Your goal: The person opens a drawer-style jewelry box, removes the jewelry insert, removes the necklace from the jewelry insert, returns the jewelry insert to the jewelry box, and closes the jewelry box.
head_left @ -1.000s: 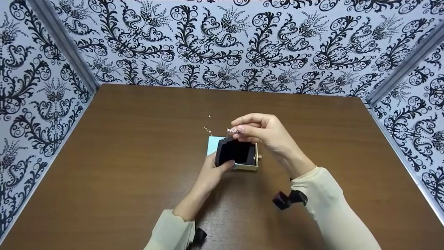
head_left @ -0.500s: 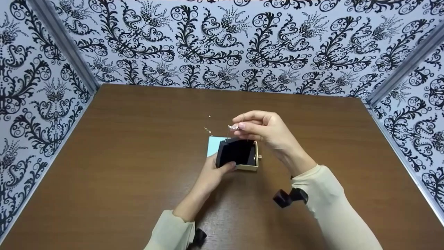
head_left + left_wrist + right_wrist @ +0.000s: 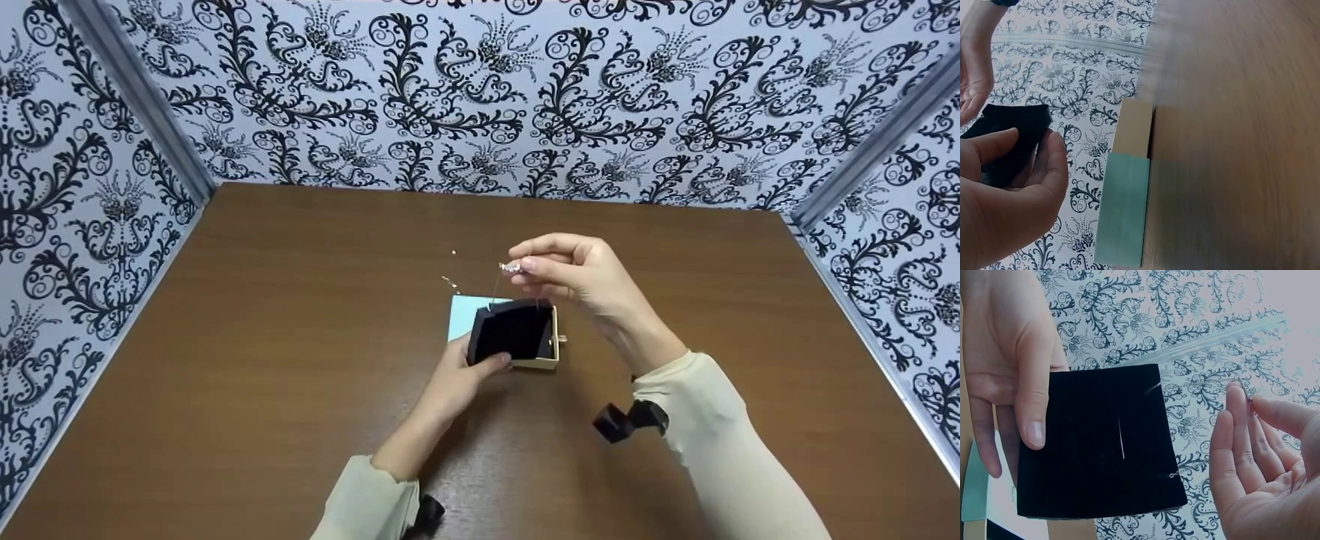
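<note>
My left hand [image 3: 457, 367] grips a black velvet jewellery pad [image 3: 513, 334] by its lower left edge, thumb on its face, tilted up above the box. A thin slit and small edge notches show on the pad in the right wrist view, with chain end rings [image 3: 1173, 475] at one edge. Between thumb and fingertips my right hand [image 3: 581, 277] pinches the sparkling pendant [image 3: 510, 267] of a fine chain necklace. Its thin chain [image 3: 1202, 381] runs from the fingertips to the pad's notched edge.
Under the pad stands a light blue box [image 3: 461, 313] with its gold-edged drawer [image 3: 536, 364] pulled out to the right, a small tab on its front. Behind it another thin piece of jewellery [image 3: 450, 282] lies on the brown table [image 3: 300, 337]. Patterned walls [image 3: 480, 90] enclose the table.
My right hand has risen a little and shifted slightly right with the pendant, so more chain shows between it and the pad. My left hand holds the pad almost still.
</note>
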`<state>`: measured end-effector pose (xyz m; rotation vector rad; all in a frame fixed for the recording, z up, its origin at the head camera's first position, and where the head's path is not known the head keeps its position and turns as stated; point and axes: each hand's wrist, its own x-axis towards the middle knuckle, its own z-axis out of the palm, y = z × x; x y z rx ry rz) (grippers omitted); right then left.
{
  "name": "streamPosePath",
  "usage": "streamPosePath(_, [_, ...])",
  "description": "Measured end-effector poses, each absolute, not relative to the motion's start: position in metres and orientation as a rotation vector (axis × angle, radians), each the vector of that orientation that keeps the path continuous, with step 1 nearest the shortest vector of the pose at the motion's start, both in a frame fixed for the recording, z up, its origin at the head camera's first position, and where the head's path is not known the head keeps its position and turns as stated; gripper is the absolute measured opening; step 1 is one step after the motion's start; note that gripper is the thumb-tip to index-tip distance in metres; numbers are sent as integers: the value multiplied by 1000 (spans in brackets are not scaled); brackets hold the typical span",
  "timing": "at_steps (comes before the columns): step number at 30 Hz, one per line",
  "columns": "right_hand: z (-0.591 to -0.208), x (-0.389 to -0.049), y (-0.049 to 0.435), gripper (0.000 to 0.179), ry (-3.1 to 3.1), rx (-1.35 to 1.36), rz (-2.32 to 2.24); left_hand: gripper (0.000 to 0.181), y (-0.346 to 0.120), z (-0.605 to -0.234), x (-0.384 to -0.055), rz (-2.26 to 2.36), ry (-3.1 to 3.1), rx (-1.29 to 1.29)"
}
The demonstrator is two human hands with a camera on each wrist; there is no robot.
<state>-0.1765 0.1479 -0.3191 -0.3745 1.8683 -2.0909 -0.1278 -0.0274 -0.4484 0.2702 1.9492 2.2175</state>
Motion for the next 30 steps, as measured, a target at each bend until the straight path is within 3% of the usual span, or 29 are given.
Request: streamPosePath(30, [-314,-185,160,13,1884,-266,-2207,35,-41,-454,-128,2087,2100,338])
